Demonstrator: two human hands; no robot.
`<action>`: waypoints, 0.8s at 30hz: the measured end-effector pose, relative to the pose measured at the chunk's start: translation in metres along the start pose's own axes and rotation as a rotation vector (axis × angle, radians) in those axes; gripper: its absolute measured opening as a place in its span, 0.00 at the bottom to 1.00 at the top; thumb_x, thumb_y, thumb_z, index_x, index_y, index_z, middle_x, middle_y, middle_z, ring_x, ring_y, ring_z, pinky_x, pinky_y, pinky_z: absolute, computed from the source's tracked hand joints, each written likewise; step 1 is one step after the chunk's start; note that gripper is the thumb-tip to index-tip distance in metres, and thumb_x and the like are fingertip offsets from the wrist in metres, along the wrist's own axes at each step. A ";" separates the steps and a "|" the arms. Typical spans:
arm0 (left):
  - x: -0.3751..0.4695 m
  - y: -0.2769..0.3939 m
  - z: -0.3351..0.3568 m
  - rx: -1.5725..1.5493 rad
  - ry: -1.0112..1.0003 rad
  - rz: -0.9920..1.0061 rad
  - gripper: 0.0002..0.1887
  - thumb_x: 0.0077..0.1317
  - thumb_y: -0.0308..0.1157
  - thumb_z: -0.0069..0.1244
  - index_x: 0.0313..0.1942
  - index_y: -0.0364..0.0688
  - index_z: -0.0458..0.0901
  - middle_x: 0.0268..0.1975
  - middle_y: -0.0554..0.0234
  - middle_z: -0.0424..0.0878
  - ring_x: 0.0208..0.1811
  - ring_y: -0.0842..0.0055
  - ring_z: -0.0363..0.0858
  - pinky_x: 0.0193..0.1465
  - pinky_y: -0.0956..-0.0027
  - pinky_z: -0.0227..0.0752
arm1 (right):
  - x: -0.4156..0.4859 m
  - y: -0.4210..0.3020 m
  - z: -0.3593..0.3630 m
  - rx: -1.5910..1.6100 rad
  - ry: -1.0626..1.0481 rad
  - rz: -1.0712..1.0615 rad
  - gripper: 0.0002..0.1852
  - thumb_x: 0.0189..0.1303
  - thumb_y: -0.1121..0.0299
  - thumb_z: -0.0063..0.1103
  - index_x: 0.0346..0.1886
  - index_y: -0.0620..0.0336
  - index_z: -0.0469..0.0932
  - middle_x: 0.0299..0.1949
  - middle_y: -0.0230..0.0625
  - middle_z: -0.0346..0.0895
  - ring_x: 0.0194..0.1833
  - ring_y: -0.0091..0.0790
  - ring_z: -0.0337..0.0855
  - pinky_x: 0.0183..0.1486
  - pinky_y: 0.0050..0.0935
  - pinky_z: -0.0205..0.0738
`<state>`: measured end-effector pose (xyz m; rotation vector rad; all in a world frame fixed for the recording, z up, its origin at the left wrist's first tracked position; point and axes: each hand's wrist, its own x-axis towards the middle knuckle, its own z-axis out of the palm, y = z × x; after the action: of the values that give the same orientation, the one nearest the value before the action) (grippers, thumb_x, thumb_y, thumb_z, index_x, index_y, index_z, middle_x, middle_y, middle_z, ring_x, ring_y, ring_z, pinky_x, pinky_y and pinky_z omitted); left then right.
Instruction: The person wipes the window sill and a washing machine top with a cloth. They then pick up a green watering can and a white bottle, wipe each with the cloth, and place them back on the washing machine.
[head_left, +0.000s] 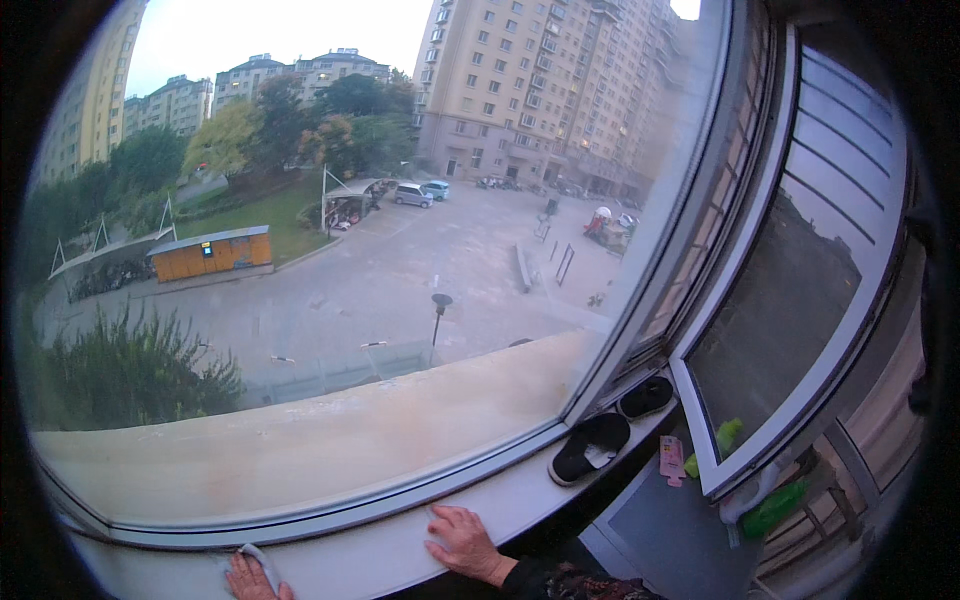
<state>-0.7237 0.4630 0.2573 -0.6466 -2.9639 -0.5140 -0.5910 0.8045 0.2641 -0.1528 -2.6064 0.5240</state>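
My left hand lies on the white window sill near the bottom edge of the view, pressing on a folded pale cloth that shows between its thumb and fingers. To the right, my right hand rests on the same sill with its fingers a little curled and apart, holding nothing. Just beyond the sill stands a large window pane in a grey-white frame. Farther right along the sill sit two dark slippers or shoes, one behind the other.
An inward-opened window sash stands at the right. Below it is a grey surface with a pink packet, and green bottles are nearby. Outside the glass are a paved yard, parked vehicles, trees and apartment buildings.
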 end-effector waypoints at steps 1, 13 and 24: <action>0.001 0.014 0.003 -0.006 -0.009 0.025 0.38 0.60 0.43 0.48 0.67 0.36 0.55 0.69 0.41 0.55 0.71 0.46 0.48 0.70 0.44 0.36 | 0.001 0.007 -0.005 0.064 -0.025 -0.059 0.17 0.57 0.58 0.59 0.43 0.59 0.74 0.55 0.48 0.70 0.55 0.48 0.69 0.56 0.44 0.64; 0.014 0.237 0.037 -0.094 -0.253 0.334 0.38 0.56 0.47 0.53 0.65 0.42 0.62 0.69 0.45 0.57 0.73 0.49 0.46 0.69 0.35 0.28 | -0.014 0.074 -0.032 0.160 0.316 0.100 0.18 0.64 0.65 0.52 0.54 0.63 0.68 0.57 0.50 0.67 0.58 0.52 0.66 0.61 0.45 0.60; 0.020 0.260 0.069 -0.119 -0.196 0.770 0.27 0.60 0.46 0.50 0.61 0.61 0.69 0.66 0.54 0.63 0.69 0.57 0.59 0.61 0.25 0.40 | -0.014 0.082 -0.029 0.185 0.333 0.201 0.16 0.67 0.61 0.48 0.49 0.63 0.72 0.48 0.47 0.75 0.51 0.51 0.73 0.55 0.41 0.68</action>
<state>-0.6332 0.7165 0.2753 -1.8102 -2.5349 -0.5605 -0.5635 0.8866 0.2496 -0.4067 -2.2186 0.7386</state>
